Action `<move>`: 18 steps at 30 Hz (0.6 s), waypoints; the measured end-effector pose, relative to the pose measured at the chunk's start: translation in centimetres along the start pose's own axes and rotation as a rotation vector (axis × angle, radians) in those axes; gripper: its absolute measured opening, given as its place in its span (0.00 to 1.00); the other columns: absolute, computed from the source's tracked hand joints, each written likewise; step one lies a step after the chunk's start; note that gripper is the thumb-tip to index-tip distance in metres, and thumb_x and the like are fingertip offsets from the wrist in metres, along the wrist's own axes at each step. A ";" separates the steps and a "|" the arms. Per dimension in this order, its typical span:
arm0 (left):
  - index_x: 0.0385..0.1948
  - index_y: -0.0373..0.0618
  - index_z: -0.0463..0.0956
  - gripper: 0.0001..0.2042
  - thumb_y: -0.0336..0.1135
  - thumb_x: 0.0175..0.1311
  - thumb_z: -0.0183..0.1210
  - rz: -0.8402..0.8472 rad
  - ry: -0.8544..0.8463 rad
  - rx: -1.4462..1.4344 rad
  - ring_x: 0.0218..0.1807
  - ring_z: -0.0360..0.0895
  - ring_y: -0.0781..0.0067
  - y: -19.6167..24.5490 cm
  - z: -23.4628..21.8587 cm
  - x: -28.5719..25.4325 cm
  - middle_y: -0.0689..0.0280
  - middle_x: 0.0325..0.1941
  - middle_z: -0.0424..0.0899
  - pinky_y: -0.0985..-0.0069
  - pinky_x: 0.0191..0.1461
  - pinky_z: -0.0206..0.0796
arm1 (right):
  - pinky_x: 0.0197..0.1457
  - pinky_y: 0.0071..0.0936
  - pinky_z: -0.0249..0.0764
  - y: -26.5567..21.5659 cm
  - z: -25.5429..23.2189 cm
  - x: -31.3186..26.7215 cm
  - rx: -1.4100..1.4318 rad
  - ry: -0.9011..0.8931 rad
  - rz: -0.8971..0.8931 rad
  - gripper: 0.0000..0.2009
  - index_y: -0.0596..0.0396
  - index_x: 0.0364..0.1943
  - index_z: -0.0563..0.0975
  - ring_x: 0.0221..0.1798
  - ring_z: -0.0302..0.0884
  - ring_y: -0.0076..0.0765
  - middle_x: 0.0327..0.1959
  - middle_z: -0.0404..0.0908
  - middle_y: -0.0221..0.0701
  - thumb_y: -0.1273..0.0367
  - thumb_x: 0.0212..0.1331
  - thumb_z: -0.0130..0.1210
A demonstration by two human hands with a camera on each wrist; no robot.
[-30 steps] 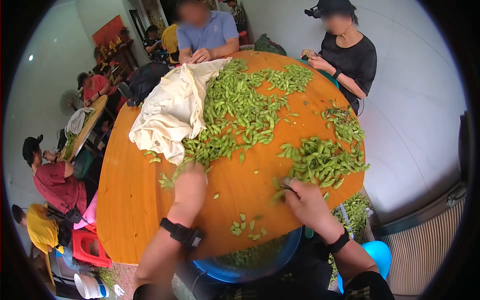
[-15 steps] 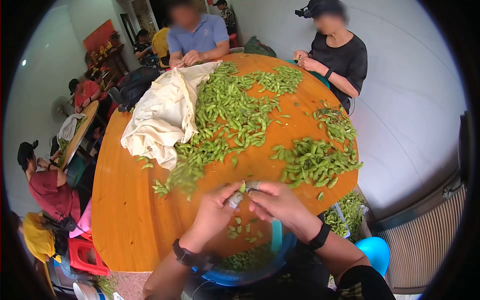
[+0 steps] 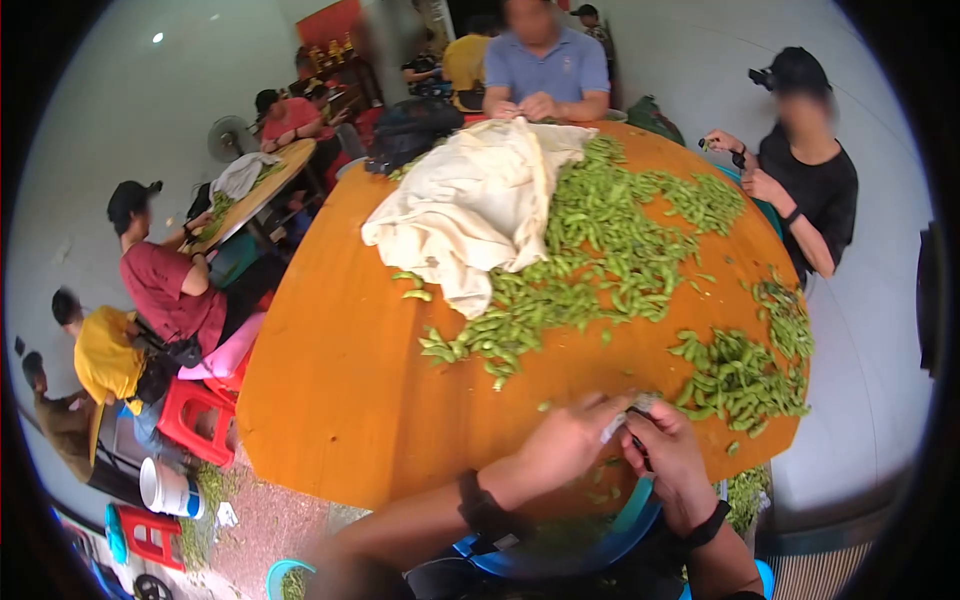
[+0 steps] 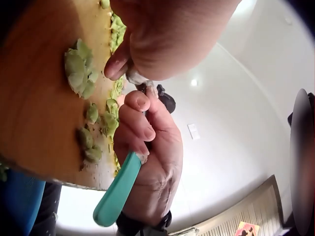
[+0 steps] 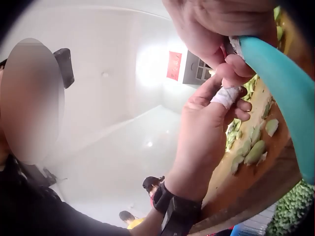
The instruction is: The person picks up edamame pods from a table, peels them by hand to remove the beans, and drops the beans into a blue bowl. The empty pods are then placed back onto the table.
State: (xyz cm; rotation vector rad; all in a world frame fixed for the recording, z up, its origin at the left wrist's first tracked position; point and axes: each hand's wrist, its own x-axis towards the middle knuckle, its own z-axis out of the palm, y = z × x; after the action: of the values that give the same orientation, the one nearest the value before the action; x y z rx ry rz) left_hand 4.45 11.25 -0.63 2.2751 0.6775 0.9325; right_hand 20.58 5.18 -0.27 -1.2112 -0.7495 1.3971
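My left hand (image 3: 560,440) and right hand (image 3: 675,455) meet fingertip to fingertip over the near table edge. The right hand's fingers curl round a tool with a teal handle (image 4: 118,191); its working end is hidden between the hands. White tape (image 5: 226,97) wraps a digit of the left hand, which is bent in toward the right fingertips. I cannot tell what, if anything, the left fingers pinch. Several pale green bean pieces (image 4: 78,71) lie on the wood nearby. Below the hands sits a blue basin (image 3: 600,556).
A long heap of green soybean pods (image 3: 610,230) covers the table's middle, beside a cream cloth (image 3: 465,210). A smaller pod pile (image 3: 740,380) lies on the right. Two people sit across the round wooden table (image 3: 330,380). Red stools (image 3: 195,420) stand at left.
The left hand has come from the pod heap to meet the right; a green pod showed between them half a second ago. The head view has swung left.
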 end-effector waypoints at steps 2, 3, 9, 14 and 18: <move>0.56 0.46 0.73 0.22 0.21 0.57 0.55 -0.067 -0.028 -0.070 0.36 0.79 0.53 -0.4 -0.6 0.3 0.55 0.36 0.79 0.66 0.38 0.72 | 0.13 0.15 0.55 -0.8 0.3 -0.3 -0.015 -0.021 -0.005 0.05 0.55 0.33 0.76 0.13 0.65 0.17 0.21 0.76 0.25 0.72 0.66 0.49; 0.55 0.46 0.74 0.21 0.21 0.57 0.55 -0.061 -0.003 -0.091 0.37 0.79 0.53 -0.7 -0.5 0.4 0.55 0.36 0.79 0.67 0.38 0.72 | 0.13 0.15 0.56 -1.3 0.4 -0.4 -0.050 -0.042 0.002 0.05 0.56 0.33 0.75 0.13 0.66 0.17 0.21 0.76 0.26 0.71 0.66 0.49; 0.53 0.45 0.75 0.20 0.21 0.57 0.56 -0.058 0.018 -0.106 0.38 0.81 0.54 -0.9 -0.7 0.3 0.57 0.38 0.81 0.68 0.39 0.74 | 0.14 0.15 0.58 -2.0 1.1 -1.1 -0.160 -0.036 0.001 0.06 0.58 0.37 0.76 0.15 0.68 0.18 0.23 0.78 0.28 0.72 0.66 0.48; 0.51 0.44 0.76 0.19 0.20 0.56 0.56 0.044 0.090 -0.119 0.38 0.81 0.56 -0.7 -0.8 0.2 0.57 0.40 0.82 0.70 0.39 0.74 | 0.14 0.15 0.58 -1.5 1.3 -1.1 -0.120 -0.062 -0.065 0.06 0.59 0.37 0.76 0.15 0.68 0.17 0.23 0.77 0.27 0.72 0.66 0.47; 0.49 0.43 0.76 0.18 0.19 0.56 0.56 -0.009 0.069 -0.185 0.37 0.82 0.62 -0.5 -0.7 0.1 0.58 0.40 0.83 0.74 0.38 0.74 | 0.14 0.14 0.57 -0.7 1.0 -0.9 -0.109 -0.033 -0.068 0.06 0.58 0.37 0.76 0.15 0.67 0.17 0.22 0.76 0.27 0.72 0.66 0.48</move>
State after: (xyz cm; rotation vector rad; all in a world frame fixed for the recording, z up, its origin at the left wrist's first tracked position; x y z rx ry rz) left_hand 3.88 11.93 -0.48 2.0846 0.6042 1.0295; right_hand 19.75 4.70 0.91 -1.2383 -0.8916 1.3375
